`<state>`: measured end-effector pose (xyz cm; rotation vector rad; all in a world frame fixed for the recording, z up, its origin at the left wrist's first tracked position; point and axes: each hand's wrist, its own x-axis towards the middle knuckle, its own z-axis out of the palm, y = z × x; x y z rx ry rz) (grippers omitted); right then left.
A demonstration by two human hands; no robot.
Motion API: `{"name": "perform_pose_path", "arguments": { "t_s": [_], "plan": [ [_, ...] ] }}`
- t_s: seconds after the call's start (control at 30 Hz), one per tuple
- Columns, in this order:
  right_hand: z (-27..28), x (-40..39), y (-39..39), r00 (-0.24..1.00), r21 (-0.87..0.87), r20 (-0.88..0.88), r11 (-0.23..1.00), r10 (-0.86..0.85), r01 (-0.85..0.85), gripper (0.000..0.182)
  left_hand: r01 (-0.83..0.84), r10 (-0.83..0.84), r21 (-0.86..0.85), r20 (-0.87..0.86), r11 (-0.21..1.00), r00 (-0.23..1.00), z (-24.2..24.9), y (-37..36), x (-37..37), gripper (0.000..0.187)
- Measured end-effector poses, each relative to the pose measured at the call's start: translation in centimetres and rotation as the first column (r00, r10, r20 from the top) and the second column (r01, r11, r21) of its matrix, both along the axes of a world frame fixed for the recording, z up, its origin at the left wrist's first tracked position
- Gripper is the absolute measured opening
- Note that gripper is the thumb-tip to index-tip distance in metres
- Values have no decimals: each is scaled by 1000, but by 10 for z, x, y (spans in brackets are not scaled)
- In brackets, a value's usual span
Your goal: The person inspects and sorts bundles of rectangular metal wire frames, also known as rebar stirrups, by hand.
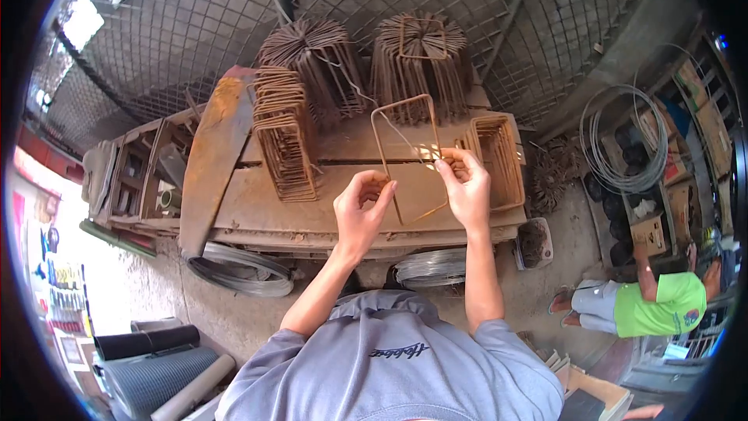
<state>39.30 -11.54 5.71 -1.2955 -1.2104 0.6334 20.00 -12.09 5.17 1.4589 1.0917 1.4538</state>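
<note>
A bent rusty rebar stirrup [402,102], a rectangular loop, is held up over the workbench between both hands. My left hand [362,206] pinches its left side with thumb and fingertips. On the opposite side, my right hand [466,187] is closed at the wire, thumb and forefinger together. Left of the hands stands a row of stacked stirrups [284,132] on the wooden workbench [343,214]. Another stack of stirrups [506,164] lies just beyond my right hand.
Two round bundles of stirrups [308,47] stand at the back against wire mesh [210,23]. Coils of wire [241,269] lie below the bench's front edge. At right are a hanging wire coil [623,140] and a person in a green shirt [662,304]. Mesh rolls [160,378] lie lower left.
</note>
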Motion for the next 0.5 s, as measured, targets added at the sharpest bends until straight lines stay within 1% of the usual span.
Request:
{"name": "perform_pose_path", "arguments": {
  "t_s": [0.07, 0.1, 0.2, 0.27, 0.33, 0.37, 0.43, 0.5],
  "plan": [
    [-11, -16, 5, 998, -17, -30, 998, 52, -52, 20, -38, 38, 13, -18, 999, 999, -8, -6, -18, 19],
    [-10, -24, 5, 997, -83, -22, 994, 69, -71, 20, -62, 63, 24, -40, 998, 997, -10, -9, -26, 21],
    [-25, -48, 15, 993, -57, -16, 991, 121, -121, 19, -127, 130, 40, -71, 991, 989, -18, -12, -48, 24],
    [-29, -63, 19, 988, -80, -28, 985, 154, -156, 18, -165, 168, 47, -80, 985, 982, -25, -11, -61, 25],
    [-32, -76, 24, 979, -50, 98, 984, 177, -173, 18, -250, 266, 115, -149, 961, 952, -30, -11, -73, 26],
    [-32, -83, 25, 976, -82, 92, 978, 198, -191, 18, -259, 274, 116, -148, 959, 950, -30, -12, -79, 26],
    [-37, -96, 30, 971, -87, 87, 973, 222, -215, 18, -312, 337, 144, -216, 939, 916, -31, -12, -90, 24],
    [-47, -108, 36, 965, -93, 78, 965, 252, -245, 18, -341, 362, 132, -205, 931, 910, -37, -10, -100, 24]
  ]
}}
